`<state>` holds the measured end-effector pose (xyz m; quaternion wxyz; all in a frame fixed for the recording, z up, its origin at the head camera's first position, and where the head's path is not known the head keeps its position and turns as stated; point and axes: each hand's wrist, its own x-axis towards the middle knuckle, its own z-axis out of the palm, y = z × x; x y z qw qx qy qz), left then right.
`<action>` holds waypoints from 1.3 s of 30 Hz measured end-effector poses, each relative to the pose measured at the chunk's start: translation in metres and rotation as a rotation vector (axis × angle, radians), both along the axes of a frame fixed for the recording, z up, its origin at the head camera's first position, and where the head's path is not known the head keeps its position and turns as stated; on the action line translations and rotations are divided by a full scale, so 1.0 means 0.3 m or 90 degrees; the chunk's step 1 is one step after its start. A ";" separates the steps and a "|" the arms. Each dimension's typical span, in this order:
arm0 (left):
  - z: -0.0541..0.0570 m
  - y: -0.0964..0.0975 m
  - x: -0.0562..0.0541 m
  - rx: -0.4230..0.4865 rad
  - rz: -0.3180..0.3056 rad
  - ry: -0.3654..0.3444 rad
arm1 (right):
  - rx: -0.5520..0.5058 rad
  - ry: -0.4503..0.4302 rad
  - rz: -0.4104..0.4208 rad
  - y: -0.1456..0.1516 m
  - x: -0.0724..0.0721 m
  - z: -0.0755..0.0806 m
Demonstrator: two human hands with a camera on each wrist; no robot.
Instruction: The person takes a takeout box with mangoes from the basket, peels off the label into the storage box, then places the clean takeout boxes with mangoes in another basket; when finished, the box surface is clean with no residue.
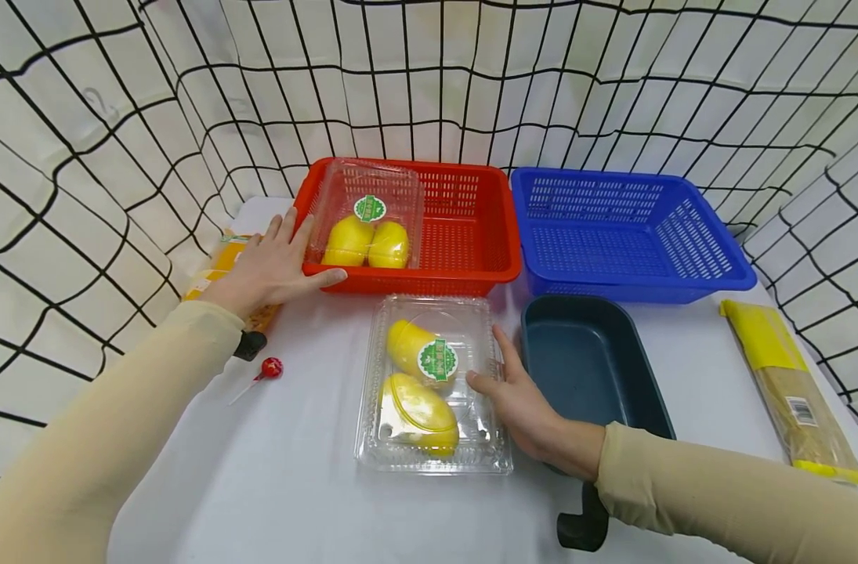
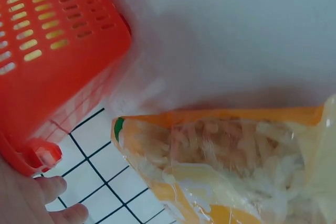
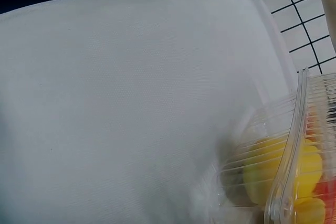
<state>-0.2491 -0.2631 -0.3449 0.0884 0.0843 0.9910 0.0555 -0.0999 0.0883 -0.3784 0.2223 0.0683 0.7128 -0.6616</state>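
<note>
My right hand grips the right side of a clear plastic clamshell box, its thumb on the lid and its other fingers along the side. Inside are two yellow mangoes, and a green label is on the lid. In the right wrist view, the box shows at lower right with its ribbed edge. My left hand rests with fingers spread on the left edge of the red basket, thumb over the front rim. A second mango box stands tilted in that basket.
A blue basket adjoins the red one on the right. Before it sits a dark rectangular pan, partly behind my right arm. A yellow-topped packet lies far right. At left are an orange food bag and a red lollipop. Black netting surrounds the table.
</note>
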 end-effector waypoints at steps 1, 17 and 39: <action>-0.001 0.000 0.002 0.003 0.001 0.001 | 0.002 0.000 0.001 0.000 0.000 0.000; 0.022 0.205 0.289 0.288 -0.038 0.222 | 0.011 0.002 0.010 0.004 0.001 0.003; -0.142 0.330 0.508 0.460 -0.025 -0.111 | 0.122 0.095 0.042 0.019 -0.043 0.071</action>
